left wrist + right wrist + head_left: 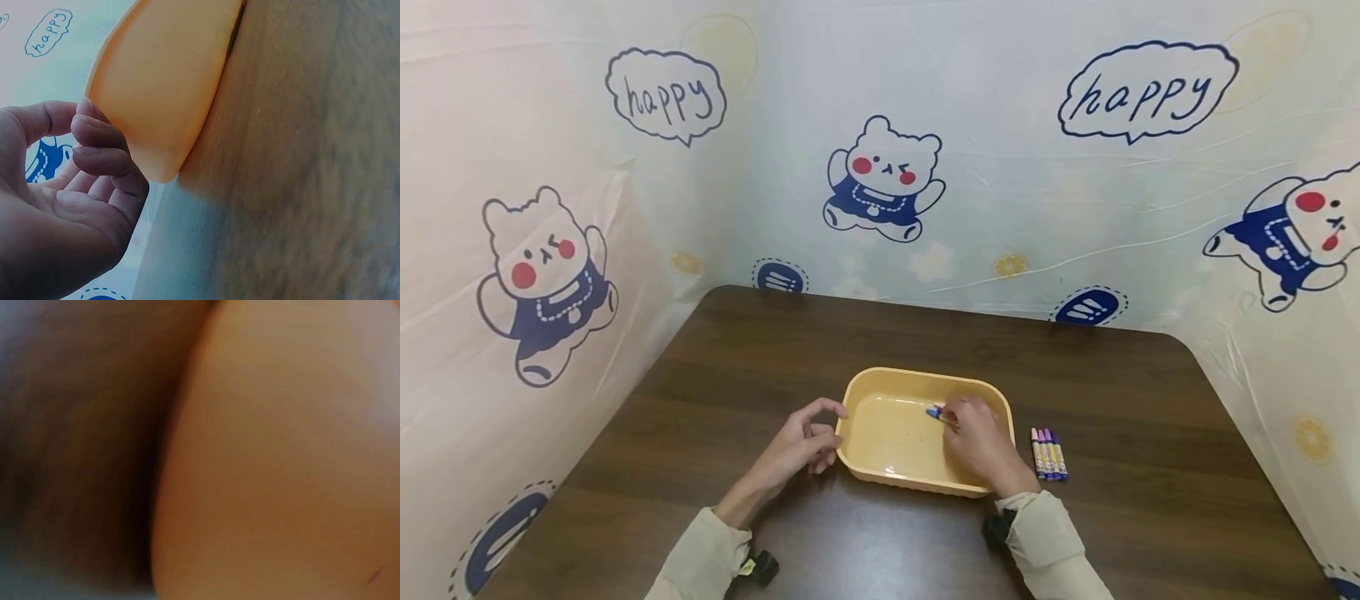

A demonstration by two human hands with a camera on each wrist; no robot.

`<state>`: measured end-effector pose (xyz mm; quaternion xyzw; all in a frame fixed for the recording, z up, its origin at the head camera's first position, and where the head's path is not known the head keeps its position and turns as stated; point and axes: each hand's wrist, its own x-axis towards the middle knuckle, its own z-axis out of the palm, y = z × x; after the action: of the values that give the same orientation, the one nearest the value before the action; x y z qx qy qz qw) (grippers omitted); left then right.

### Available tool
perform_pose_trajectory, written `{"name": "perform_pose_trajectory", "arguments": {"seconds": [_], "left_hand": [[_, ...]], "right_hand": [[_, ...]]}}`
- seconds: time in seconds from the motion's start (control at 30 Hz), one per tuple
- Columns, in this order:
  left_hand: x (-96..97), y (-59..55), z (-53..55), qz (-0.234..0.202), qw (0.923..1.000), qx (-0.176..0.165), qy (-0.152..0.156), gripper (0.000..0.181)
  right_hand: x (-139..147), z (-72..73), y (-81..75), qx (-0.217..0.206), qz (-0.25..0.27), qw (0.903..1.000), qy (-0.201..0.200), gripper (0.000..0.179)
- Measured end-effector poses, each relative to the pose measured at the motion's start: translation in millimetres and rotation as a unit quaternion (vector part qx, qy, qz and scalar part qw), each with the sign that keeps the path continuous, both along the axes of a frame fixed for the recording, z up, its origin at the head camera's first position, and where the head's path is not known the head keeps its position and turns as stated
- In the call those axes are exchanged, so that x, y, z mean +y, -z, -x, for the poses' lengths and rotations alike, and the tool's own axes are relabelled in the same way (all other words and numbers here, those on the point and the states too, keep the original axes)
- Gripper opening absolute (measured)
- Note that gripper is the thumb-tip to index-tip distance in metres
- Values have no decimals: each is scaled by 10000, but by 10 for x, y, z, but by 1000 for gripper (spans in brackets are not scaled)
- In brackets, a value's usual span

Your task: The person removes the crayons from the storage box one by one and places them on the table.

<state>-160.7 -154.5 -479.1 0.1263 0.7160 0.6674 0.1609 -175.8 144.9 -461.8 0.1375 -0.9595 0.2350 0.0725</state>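
Note:
A yellow plastic basin (883, 437) with rounded corners stands on the table. At its left end my left hand (797, 440) pinches the rim between thumb and finger; the left wrist view shows the fingertips at the edge of the basin wall (162, 81). Inside the basin's right half, my right hand (981, 437) holds blue-tipped crayons (935, 413) that stick out to the left past its fingers. The fingers hide the rest of them. In the right wrist view the basin wall (281, 456) fills much of the picture, blurred.
Several crayons (1048, 455) with pink, purple and blue tips lie side by side just right of the basin. The dark wooden table (760, 350) reaches back to a printed cloth (1000, 200) that hangs around three sides.

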Motion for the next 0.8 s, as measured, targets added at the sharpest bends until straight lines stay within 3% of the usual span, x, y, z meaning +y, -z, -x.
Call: {"name": "perform_pose_trajectory", "arguments": {"seconds": [0.43,0.8], "left_hand": [[7,-5,-10,13,10000,-14,-18,36],[8,-5,-9,33,10000,-24,-23,36]], "right_hand": [[-3,-31,59,-286,-297,9991,-121,12],[-17,-34,82,-77,-332,9989,-315,8]]}}
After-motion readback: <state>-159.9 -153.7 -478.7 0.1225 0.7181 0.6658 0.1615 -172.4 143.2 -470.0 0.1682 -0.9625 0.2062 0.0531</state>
